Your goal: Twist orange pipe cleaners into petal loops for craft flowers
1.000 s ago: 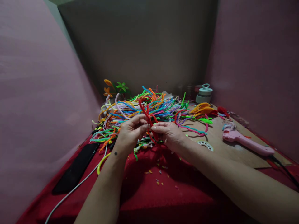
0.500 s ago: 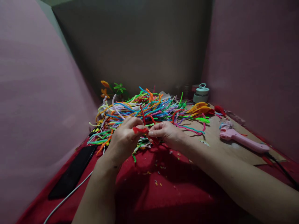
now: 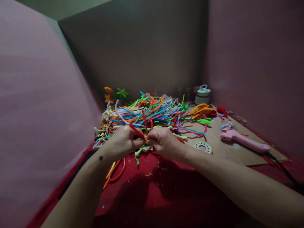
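Observation:
My left hand (image 3: pixel 123 141) is closed, with a red fuzzy pipe cleaner (image 3: pixel 136 129) between its thumb and fingers. One end of the pipe cleaner sticks up past the fingers. My right hand (image 3: pixel 165 142) meets it fingertip to fingertip and pinches the same pipe cleaner; the gripped part is hidden. Just beyond both hands lies a big tangled heap of colourful pipe cleaners (image 3: pixel 142 112). Another red piece shows beside my right wrist.
A pink corded tool like a glue gun (image 3: pixel 244 141) lies on a brown board (image 3: pixel 228 156) at right, near a white ring with holes (image 3: pixel 209 148). A lidded jar (image 3: pixel 203 95) and orange petals (image 3: pixel 201 109) are behind. Scraps dot the red cloth (image 3: pixel 147 202).
My left hand has turned and its forearm has swung outward, covering most of the black phone. The red pipe cleaner now points up and left. The white ring has come into fuller view.

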`<state>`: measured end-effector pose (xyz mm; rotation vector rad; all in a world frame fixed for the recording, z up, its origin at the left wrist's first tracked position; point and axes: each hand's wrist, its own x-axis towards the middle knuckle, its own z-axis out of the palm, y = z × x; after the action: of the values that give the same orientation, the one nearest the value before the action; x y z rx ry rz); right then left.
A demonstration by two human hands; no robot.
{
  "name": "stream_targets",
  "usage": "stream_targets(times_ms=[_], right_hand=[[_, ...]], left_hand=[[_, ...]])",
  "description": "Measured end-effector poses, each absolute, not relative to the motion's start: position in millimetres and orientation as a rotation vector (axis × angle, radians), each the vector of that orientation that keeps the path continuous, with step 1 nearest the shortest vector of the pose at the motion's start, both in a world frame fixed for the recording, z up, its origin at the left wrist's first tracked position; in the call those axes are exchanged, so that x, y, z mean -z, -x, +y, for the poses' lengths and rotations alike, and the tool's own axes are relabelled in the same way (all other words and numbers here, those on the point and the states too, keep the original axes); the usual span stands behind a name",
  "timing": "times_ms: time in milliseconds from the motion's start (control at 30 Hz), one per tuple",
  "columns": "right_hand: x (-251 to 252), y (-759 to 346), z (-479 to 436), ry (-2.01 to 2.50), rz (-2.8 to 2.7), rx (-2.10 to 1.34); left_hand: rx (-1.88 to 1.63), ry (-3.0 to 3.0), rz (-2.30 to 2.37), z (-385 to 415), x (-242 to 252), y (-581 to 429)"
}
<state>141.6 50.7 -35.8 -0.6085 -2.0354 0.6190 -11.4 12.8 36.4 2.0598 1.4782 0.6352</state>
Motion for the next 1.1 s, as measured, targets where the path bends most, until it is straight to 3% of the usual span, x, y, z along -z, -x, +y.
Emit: stream_targets(times_ms=[167, 300, 400, 567, 667, 800, 933, 1100], right_hand=[[40, -142, 48, 0.459, -2.077, 0.11], [36, -142, 43, 0.353, -2.068, 0.173], [30, -142, 38, 0.309, -2.002, -0.135], [26, -141, 35, 0.39, -1.779, -1.097], [27, -139, 36, 0.383, -1.666, -1.476], [28, -136, 37, 0.376, -1.641, -1.575], [30, -136, 34, 0.442, -1.767, -1.31], [42, -136, 37, 0.37, -1.948, -0.393]], left_hand=[[-0.773, -1.279, 1.306, 19, -18, 20], [-0.669, -1.005, 1.127, 9, -11, 22], [-0.807, -1.081, 1.235, -5, -15, 22], [-1.312, -1.84, 1.542, -23, -21, 22], [-1.268, -2.352, 1.476, -27, -20, 21], [-1.115, -2.444, 1.355, -28, -19, 18], [-0.964, -2.002, 1.491, -26, -20, 16], [-0.895, -1.387, 1.324, -10, -11, 14]])
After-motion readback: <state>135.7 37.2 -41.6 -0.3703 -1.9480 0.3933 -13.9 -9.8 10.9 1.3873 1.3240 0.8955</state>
